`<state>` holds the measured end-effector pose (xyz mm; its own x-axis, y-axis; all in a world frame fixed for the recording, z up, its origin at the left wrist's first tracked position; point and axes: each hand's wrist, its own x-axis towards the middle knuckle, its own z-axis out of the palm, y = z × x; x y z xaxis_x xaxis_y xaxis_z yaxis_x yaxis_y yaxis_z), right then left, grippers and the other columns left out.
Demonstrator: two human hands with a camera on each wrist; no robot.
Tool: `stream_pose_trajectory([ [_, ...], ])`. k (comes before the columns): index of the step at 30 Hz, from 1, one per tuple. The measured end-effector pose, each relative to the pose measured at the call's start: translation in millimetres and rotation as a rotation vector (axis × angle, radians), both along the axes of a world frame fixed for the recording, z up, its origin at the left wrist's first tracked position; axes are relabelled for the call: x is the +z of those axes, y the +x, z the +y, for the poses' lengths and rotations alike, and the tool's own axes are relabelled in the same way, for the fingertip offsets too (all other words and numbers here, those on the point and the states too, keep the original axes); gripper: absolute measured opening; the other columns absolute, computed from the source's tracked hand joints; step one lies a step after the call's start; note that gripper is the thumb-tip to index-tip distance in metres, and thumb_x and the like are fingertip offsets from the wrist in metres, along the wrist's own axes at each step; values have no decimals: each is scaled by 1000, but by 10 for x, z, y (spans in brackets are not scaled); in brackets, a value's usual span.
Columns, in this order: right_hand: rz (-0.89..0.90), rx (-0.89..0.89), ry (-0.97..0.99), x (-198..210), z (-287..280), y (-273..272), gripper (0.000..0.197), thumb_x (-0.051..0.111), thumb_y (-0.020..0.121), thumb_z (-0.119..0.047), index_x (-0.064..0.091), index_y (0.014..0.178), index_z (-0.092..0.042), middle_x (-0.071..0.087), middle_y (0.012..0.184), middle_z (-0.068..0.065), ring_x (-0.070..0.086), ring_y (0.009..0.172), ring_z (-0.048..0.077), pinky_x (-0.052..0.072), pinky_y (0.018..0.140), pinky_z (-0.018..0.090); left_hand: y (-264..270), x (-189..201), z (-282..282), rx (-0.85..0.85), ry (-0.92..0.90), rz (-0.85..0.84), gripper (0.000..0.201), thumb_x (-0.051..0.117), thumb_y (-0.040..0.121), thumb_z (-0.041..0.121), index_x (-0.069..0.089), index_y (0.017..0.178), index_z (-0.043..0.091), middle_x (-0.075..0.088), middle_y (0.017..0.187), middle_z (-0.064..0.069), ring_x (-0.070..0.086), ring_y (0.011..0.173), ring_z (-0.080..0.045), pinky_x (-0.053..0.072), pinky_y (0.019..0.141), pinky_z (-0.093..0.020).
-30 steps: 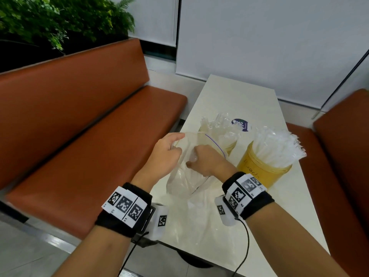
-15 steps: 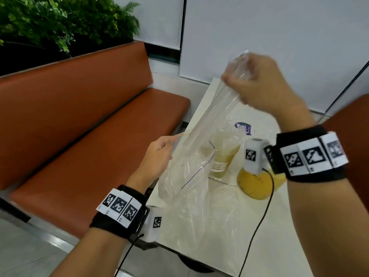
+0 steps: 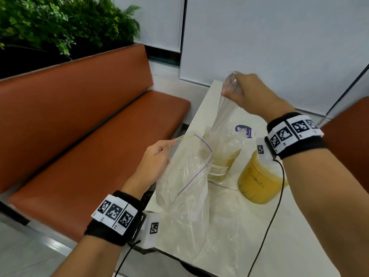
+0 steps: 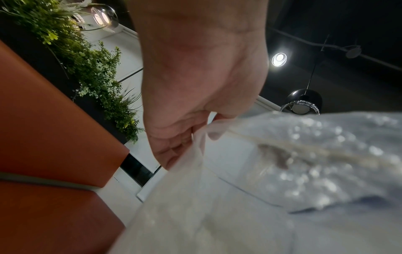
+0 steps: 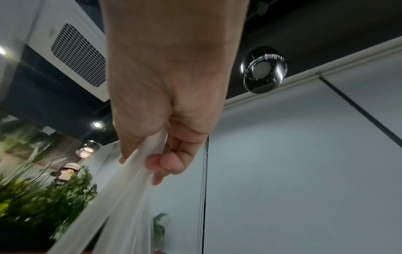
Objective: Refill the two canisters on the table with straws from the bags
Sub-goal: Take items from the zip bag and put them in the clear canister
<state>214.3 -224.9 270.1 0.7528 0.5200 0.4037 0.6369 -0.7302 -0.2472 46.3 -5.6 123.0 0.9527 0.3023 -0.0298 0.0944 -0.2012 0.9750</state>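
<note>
My left hand [image 3: 169,144] [image 4: 200,137] pinches the rim of a clear zip bag [image 3: 185,182] [image 4: 239,214] standing open at the table's left edge. My right hand [image 3: 231,86] [image 5: 156,154] is raised above the table and grips the top of a long bundle of clear-wrapped straws [image 3: 217,114] [image 5: 121,189], which slants down into the bag's mouth. Behind the bag stands a yellow canister [image 3: 223,162] holding straws. A second yellow canister [image 3: 259,182] stands to its right, its top hidden by my right wrist.
Another clear bag [image 3: 223,240] lies flat on the white table [image 3: 299,246] in front. A purple sticker [image 3: 243,130] is behind the canisters. Orange benches [image 3: 79,136] flank the table, with plants [image 3: 50,27] behind the left one.
My right hand came up out of the bag with the straw bundle, rose high, and now sits a little lower and further right. My left hand keeps pinching the bag's rim.
</note>
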Motion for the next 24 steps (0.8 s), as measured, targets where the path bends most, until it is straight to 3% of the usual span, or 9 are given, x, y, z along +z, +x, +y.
stream_pose_trajectory([
  [2,45,-4,-9,-158,1,59,29,64,93,-37,60,102,-10,66,86,11,58,62,21,52,66,35,5,-10,9,-4,1,-1,39,40,102,15,67,127,27,58,71,5,50,57,-7,39,56,-23],
  [5,111,-32,-57,-381,-8,130,26,59,91,-42,61,103,-19,67,94,11,64,75,27,57,75,41,21,-42,16,0,-6,-11,38,41,102,15,68,126,27,57,69,1,49,52,-6,39,54,-24],
  [8,148,-75,-27,-547,-22,179,29,55,92,-41,60,107,-17,67,94,12,65,79,27,57,75,40,20,-47,26,-2,-11,-18,37,42,102,15,68,126,27,57,69,1,49,50,-4,40,54,-22],
  [11,183,-130,33,-648,-97,236,37,60,97,-37,57,121,-9,64,104,15,63,87,30,54,77,38,6,-45,40,-7,1,-24,37,44,102,12,67,128,26,59,74,8,52,58,-6,42,57,-22],
  [14,208,-148,71,-691,-193,291,37,62,97,-34,58,121,-7,64,106,13,60,89,27,48,73,32,4,-39,60,-7,5,-29,35,48,101,12,68,127,23,60,82,16,54,63,-2,43,60,-20],
  [18,238,-97,99,-685,-255,273,31,64,96,-33,61,119,-11,65,105,8,59,85,22,43,71,27,94,-56,38,-45,190,-130,21,56,101,18,71,115,21,71,105,9,61,83,-3,50,78,-27],
  [20,238,-85,106,-653,-255,265,32,65,95,-34,62,118,-12,66,105,8,60,86,23,43,72,27,190,-51,-25,-65,274,-155,10,54,102,22,62,108,26,74,92,9,64,79,-8,54,76,-35],
  [22,240,-77,121,-626,-249,258,32,66,95,-34,62,117,-12,67,105,9,61,86,23,43,72,28,292,-13,-114,-86,354,-102,10,46,106,33,49,116,32,75,73,6,62,64,-11,55,69,-39],
  [24,239,-69,138,-607,-249,252,31,66,94,-34,63,115,-12,68,105,10,60,85,21,45,73,28,412,29,-188,-108,457,-32,30,36,108,40,41,137,36,75,66,6,67,71,-8,57,86,-40],
])
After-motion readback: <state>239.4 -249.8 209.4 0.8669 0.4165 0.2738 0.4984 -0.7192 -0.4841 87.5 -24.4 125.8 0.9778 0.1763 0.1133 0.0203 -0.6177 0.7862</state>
